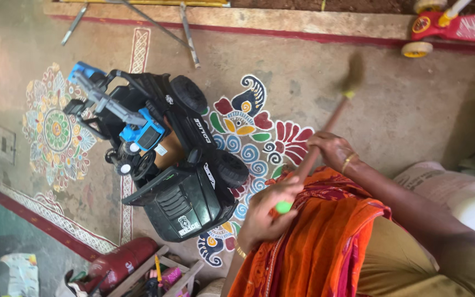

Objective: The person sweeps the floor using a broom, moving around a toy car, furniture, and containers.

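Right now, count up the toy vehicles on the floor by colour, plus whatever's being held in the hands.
Black ride-on toy car: 1
Blue toy trike, resting on the car: 1
Red scooter toy, at the frame's top edge: 1
Broom, held by the left hand and right hand: 1
Total: 4

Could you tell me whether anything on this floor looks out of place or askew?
Yes. A blue toy lies tilted across the seat of the black ride-on car, not on the floor. Loose metal rods lie scattered by the step. Both hands, left and right, grip a broom; its head is blurred.
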